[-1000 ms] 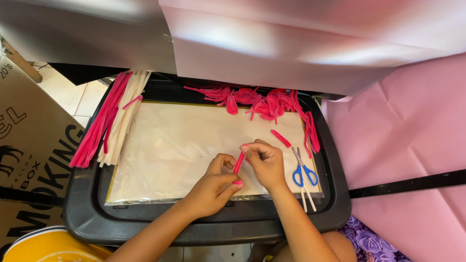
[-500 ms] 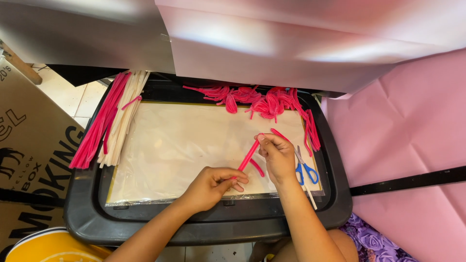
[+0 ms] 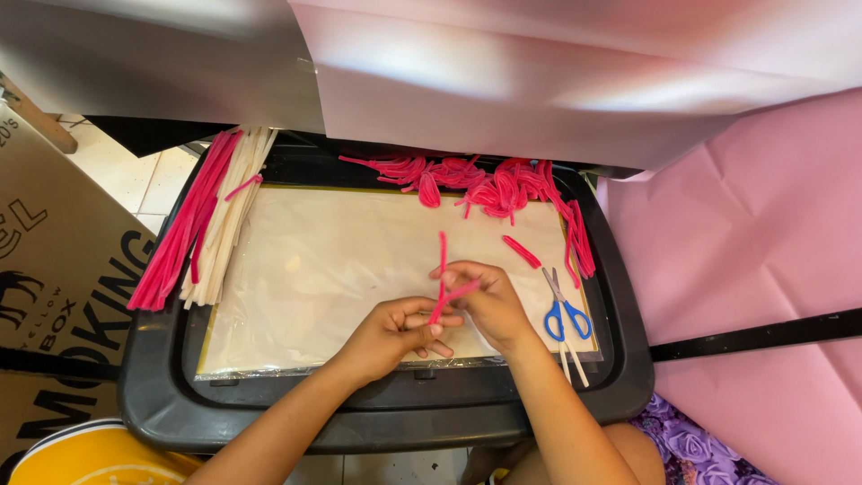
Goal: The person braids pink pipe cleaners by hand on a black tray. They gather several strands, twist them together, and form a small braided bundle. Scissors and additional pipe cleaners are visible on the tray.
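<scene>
Both my hands meet over a clear plastic sheet (image 3: 341,269) lying on a black tray (image 3: 153,395). My left hand (image 3: 395,332) pinches the lower end of a bent pink pipe cleaner (image 3: 442,287). My right hand (image 3: 489,301) grips the same pipe cleaner at the bend, and one end of it sticks up past my fingers. A short pink piece (image 3: 521,251) lies just beyond my right hand.
Blue-handled scissors (image 3: 566,319) lie right of my right hand. A heap of bent pink pipe cleaners (image 3: 476,184) fills the tray's far edge. Straight pink (image 3: 180,224) and white (image 3: 229,216) pipe cleaners lie at its left. Pink paper (image 3: 736,242) hangs right, a cardboard box (image 3: 54,269) stands left.
My hands drew apart half a second ago, the right one holding the pipe cleaner slanted; now they are together again and the pipe cleaner is folded, one end upright.
</scene>
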